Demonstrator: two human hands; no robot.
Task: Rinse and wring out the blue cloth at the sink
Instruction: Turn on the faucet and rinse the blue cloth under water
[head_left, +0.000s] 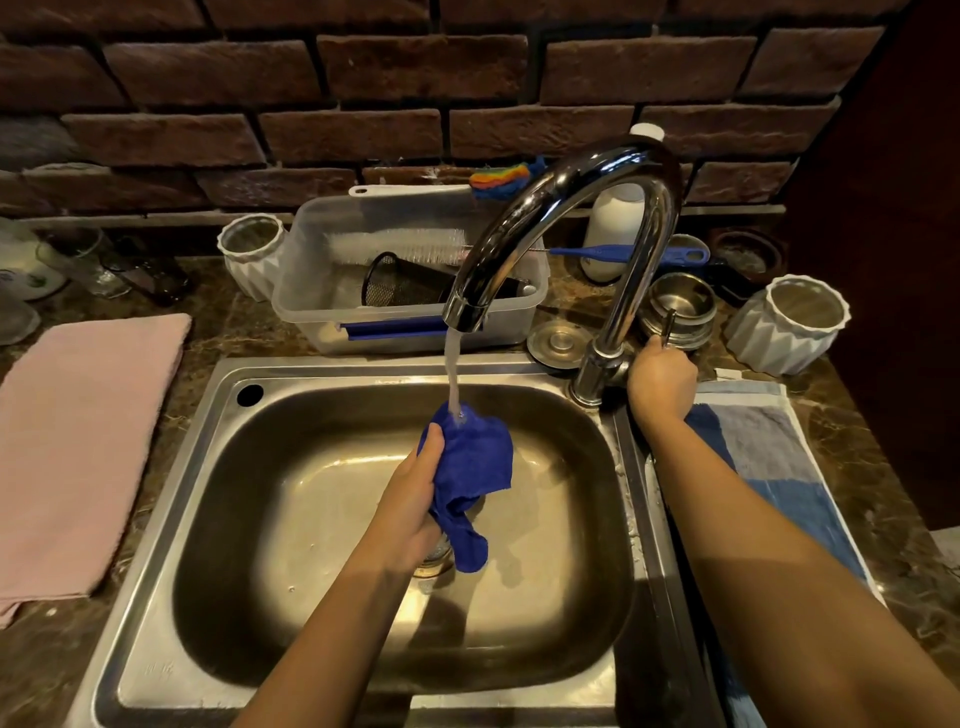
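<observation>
Sink (218, 395): steel basin, cloth held over its middle.
Tap (571, 187): running, stream (453, 374) lands on cloth top.
Cloth (475, 457): bunched, hanging above drain, getting wet.
Left hand (410, 499): fingers curled round cloth.
Right hand (660, 382): gripping lever (667, 325) beside tap base.
Judgement: rinse under way; wringing not yet done, likely needs both hands.
</observation>
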